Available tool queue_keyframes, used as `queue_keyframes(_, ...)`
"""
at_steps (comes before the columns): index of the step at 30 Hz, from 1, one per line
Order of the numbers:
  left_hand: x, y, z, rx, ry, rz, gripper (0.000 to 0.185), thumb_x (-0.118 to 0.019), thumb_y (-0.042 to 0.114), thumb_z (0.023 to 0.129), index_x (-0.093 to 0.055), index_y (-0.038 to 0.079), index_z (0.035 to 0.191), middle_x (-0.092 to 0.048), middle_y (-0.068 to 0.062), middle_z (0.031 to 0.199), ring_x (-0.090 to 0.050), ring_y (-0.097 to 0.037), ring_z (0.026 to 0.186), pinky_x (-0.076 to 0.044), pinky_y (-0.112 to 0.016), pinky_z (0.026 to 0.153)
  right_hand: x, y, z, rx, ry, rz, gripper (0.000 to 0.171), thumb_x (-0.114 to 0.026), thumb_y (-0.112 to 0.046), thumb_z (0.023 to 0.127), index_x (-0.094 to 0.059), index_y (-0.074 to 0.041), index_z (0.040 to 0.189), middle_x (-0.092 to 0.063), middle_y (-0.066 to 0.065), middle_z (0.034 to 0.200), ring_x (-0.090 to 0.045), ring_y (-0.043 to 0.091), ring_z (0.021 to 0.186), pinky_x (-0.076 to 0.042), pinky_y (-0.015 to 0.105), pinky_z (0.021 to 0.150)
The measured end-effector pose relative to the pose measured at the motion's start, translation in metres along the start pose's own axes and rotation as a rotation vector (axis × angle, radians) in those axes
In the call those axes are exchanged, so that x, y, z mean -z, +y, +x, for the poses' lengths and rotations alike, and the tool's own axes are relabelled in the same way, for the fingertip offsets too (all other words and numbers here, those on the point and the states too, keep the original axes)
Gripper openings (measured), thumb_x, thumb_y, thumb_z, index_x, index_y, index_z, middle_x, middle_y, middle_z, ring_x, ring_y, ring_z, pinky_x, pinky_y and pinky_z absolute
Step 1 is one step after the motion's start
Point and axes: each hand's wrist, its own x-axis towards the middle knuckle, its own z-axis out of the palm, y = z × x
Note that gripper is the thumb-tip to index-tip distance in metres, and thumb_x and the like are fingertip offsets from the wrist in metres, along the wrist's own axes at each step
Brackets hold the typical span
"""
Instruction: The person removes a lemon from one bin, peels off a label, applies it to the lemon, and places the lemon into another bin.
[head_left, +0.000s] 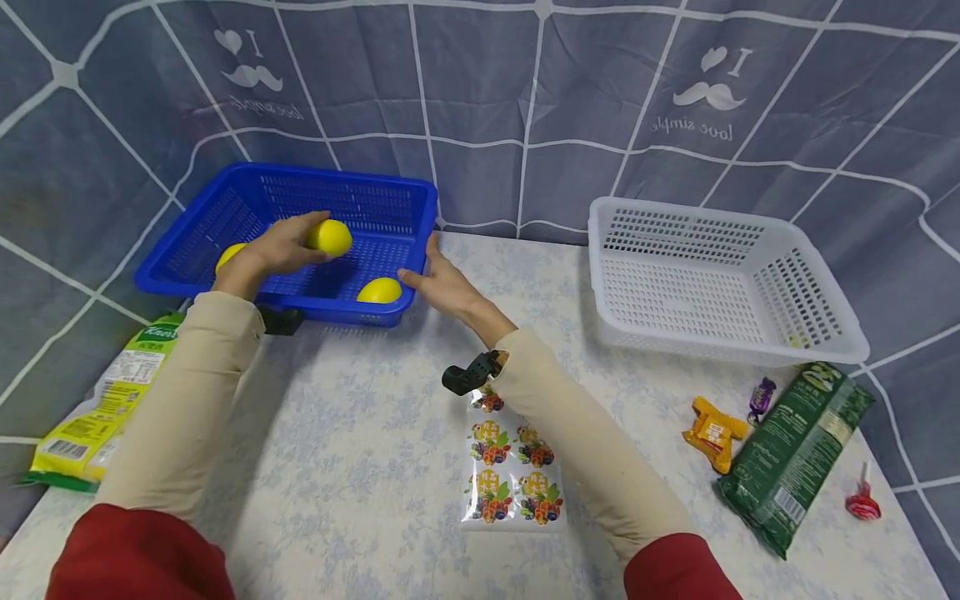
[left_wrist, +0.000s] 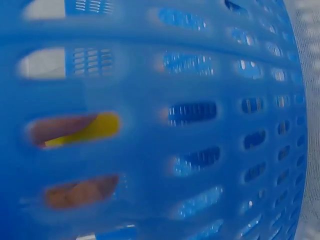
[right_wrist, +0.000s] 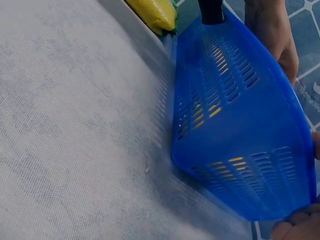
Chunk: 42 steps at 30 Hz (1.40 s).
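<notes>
My left hand [head_left: 281, 246] reaches over the front rim of a blue plastic basket [head_left: 423, 225] and holds a round, smooth yellow ball [head_left: 331, 238] between thumb and fingers. A second yellow ball [head_left: 380, 291] lies in the basket's front right corner, and a third [head_left: 227, 257] peeks out beside my left wrist. Through the basket's slots in the left wrist view, parts of the hand and some yellow show. At the basket's right end my right hand [head_left: 450, 287] grips the rim, thumb over the edge; its fingertips [right_wrist: 297, 225] show at the rim in the right wrist view.
A white basket [head_left: 720, 346] stands at the right rear. Near it lie an orange packet [head_left: 714, 433], a purple wrapped candy [head_left: 762, 400], a green packet [head_left: 798, 454] and a red lollipop [head_left: 863, 503]. Fruit stickers [head_left: 513, 492] lie by my right forearm, a yellow-green bag [head_left: 112, 400] at left.
</notes>
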Motion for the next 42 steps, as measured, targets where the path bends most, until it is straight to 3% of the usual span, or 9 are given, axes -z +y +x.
queue_keyframes(11,0.017,-0.002,-0.032,0.027,0.007,-0.081,0.072,-0.059,0.008,0.098,-0.016,-0.002,0.155,-0.034,-0.037,0.142,-0.04,-0.046,0.115,-0.032,-0.061,0.099,0.001,-0.003,-0.002,-0.055,-0.005,-0.061,0.087,-0.052,-0.035,0.102,0.015,-0.018,0.156,0.0,0.003,0.165,-0.005,0.018,0.15,-0.014,0.039,0.12)
queue_keyframes(14,0.021,0.006,-0.037,0.001,0.004,-0.113,0.072,-0.059,0.008,0.099,-0.017,0.001,0.156,-0.036,-0.035,0.143,-0.04,-0.044,0.115,-0.033,-0.06,0.099,0.003,0.0,-0.002,-0.046,-0.004,-0.07,0.087,-0.053,-0.037,0.102,0.012,-0.017,0.156,-0.001,0.004,0.165,-0.006,0.019,0.15,-0.015,0.041,0.12)
queue_keyframes(23,0.02,0.048,-0.04,-0.142,-0.048,-0.295,0.069,-0.059,0.006,0.098,-0.022,0.007,0.157,-0.027,-0.02,0.157,-0.034,-0.036,0.136,-0.03,-0.057,0.11,0.021,0.009,-0.009,0.001,0.01,-0.147,0.096,-0.066,-0.044,0.093,-0.002,-0.017,0.159,-0.01,0.002,0.164,-0.017,0.021,0.149,-0.023,0.041,0.118)
queue_keyframes(28,0.012,0.075,-0.032,-0.232,-0.082,-0.335,0.067,-0.059,0.002,0.098,-0.025,0.005,0.155,-0.032,-0.019,0.153,-0.039,-0.035,0.133,-0.029,-0.055,0.112,0.045,0.015,-0.019,0.099,0.014,-0.079,0.096,-0.073,-0.034,0.09,-0.01,-0.017,0.159,-0.01,-0.001,0.164,-0.016,0.019,0.149,-0.022,0.032,0.118)
queue_keyframes(33,-0.01,0.1,-0.013,-0.336,-0.122,-0.392,0.064,-0.058,-0.001,0.097,-0.028,0.001,0.154,-0.035,-0.019,0.152,-0.042,-0.034,0.131,-0.03,-0.052,0.113,0.074,0.032,-0.038,0.177,0.01,0.035,0.09,-0.075,-0.022,0.089,-0.016,-0.015,0.158,-0.014,-0.002,0.164,-0.017,0.013,0.148,-0.023,0.023,0.116)
queue_keyframes(39,-0.042,0.135,0.008,-0.382,-0.197,-0.414,0.066,-0.061,0.003,0.097,-0.029,0.003,0.154,-0.037,-0.017,0.151,-0.041,-0.029,0.134,-0.031,-0.048,0.113,0.099,0.046,-0.064,0.247,-0.005,0.251,0.083,-0.071,-0.005,0.09,-0.022,-0.013,0.157,-0.023,-0.002,0.162,-0.025,0.01,0.145,-0.029,0.024,0.113)
queue_keyframes(42,-0.055,0.15,0.016,-0.42,-0.236,-0.441,0.066,-0.061,0.002,0.096,-0.028,0.002,0.154,-0.037,-0.015,0.152,-0.042,-0.027,0.134,-0.033,-0.046,0.113,0.108,0.048,-0.078,0.272,-0.012,0.306,0.082,-0.07,-0.002,0.09,-0.024,-0.013,0.157,-0.025,-0.001,0.161,-0.028,0.011,0.144,-0.032,0.026,0.112)
